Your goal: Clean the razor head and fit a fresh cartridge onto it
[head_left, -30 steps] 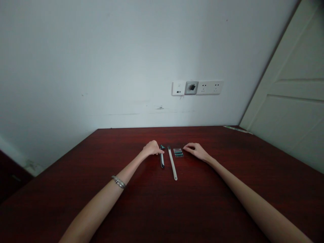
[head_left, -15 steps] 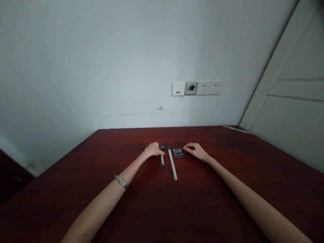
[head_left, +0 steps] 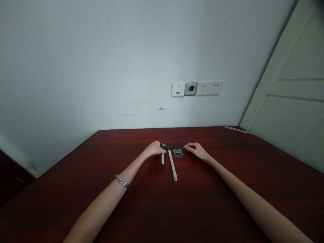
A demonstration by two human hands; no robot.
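My left hand [head_left: 153,149] is closed around the top of a razor [head_left: 162,158] with a teal head and a dark and white handle, lifting its head end off the dark red table [head_left: 162,202]. Right of the razor lies a long white stick-like tool [head_left: 172,164]. Beyond that sits a small clear case of teal blade cartridges [head_left: 178,153]. My right hand [head_left: 196,150] rests on the table just right of the case, fingers curled loosely, holding nothing that I can see.
A white wall with a row of sockets [head_left: 196,88] rises behind the table. A white door [head_left: 291,98] stands at the right. A thin pale strip [head_left: 237,129] lies at the table's far right corner. A metal bracelet [head_left: 121,181] is on my left wrist.
My left hand has tightened on the razor and raised its head end slightly. The right hand has stayed where it was.
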